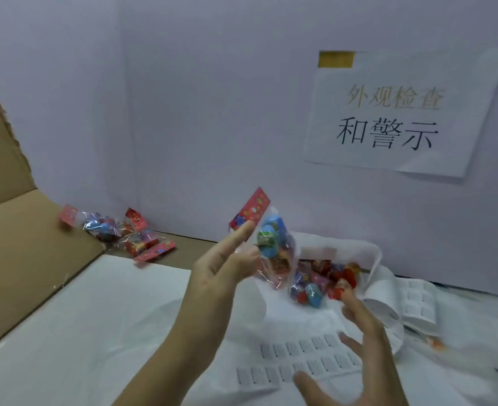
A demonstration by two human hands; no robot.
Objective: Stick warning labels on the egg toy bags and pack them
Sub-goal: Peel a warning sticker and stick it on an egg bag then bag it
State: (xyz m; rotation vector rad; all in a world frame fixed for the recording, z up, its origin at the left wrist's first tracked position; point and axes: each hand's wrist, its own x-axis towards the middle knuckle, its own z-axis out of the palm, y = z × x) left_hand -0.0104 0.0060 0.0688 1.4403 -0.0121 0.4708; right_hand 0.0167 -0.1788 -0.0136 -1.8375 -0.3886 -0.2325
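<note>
Centre frame, the left hand (221,268) pinches an egg toy bag (272,250) near its red header card (252,208). The right hand (367,344), spread and empty, hovers over the label sheet (283,367), lower right. The bag looks light, crinkly and slippery; the card seems the firmest hold.

Factory packing station: posted wall sign (400,112), label sheets (300,361), cardboard carton (22,244)

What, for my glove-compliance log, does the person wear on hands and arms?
Nothing that shows. The left hand and right hand are bare: no gloves, rings or tape. The left forearm is bare to the frame's edge, with no sleeve, watch or band. Only the right wrist shows, also bare.
</note>
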